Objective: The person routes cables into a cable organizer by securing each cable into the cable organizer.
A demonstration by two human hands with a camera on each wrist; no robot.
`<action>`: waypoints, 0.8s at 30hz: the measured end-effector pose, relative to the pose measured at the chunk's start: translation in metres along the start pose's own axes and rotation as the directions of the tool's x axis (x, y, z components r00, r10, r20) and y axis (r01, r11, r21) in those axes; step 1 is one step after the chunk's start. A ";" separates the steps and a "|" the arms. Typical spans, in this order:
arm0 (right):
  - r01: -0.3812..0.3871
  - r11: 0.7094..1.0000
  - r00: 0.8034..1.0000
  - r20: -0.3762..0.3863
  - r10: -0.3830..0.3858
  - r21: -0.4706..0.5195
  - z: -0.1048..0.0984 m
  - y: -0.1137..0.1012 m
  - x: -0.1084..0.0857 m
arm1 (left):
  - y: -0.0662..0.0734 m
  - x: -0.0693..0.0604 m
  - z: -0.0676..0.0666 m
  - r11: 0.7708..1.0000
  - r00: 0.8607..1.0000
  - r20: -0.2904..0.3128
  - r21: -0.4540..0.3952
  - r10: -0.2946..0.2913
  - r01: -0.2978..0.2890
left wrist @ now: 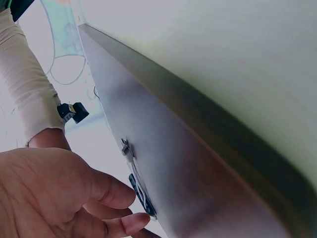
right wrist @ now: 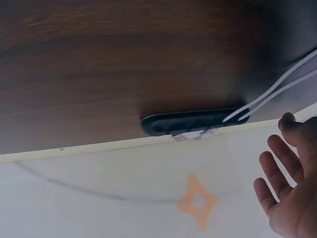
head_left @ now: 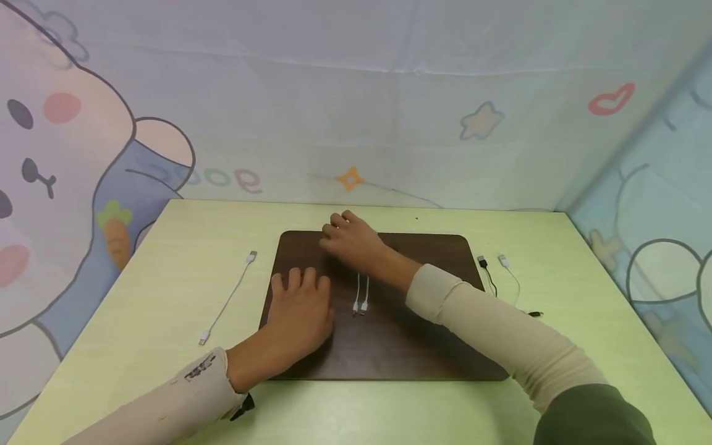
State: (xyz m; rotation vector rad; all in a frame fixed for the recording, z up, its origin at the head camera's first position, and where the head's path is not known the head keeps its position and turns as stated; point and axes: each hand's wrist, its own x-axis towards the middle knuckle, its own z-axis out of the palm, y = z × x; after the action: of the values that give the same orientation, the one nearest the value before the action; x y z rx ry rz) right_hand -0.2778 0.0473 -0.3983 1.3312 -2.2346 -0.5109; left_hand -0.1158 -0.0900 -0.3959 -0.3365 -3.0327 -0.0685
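Observation:
A black oblong cable organizer (right wrist: 193,122) lies near the far edge of a dark brown board (head_left: 411,349). Two thin white cables (right wrist: 280,87) run out from its slots, and their small white plugs (head_left: 360,307) lie side by side mid-board. My right hand (head_left: 353,242) hovers over the organizer and mostly hides it in the head view. In the right wrist view that hand's fingers (right wrist: 275,173) are spread and hold nothing. Over the board's left part is my left hand (head_left: 300,315), empty, with relaxed fingers.
Left of the board, a short white USB cable (head_left: 227,301) lies on the pale table (head_left: 139,346). To the right are a black cable (head_left: 488,272) and another white USB cable (head_left: 516,281), partly behind my right sleeve. A printed curtain (head_left: 356,111) hangs behind the table.

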 end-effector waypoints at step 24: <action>0.073 0.997 0.997 0.030 -0.073 -0.003 -0.010 -0.040 0.035 | -0.040 -0.032 -0.001 0.995 0.994 -0.034 -0.019 -0.100 0.099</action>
State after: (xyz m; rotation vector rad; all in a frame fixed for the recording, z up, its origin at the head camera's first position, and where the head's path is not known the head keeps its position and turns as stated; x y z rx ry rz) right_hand -0.2583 -0.0031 -0.4047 1.4166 -2.2140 -0.5641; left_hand -0.0934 -0.1362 -0.3989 -0.1832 -3.0143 -0.1061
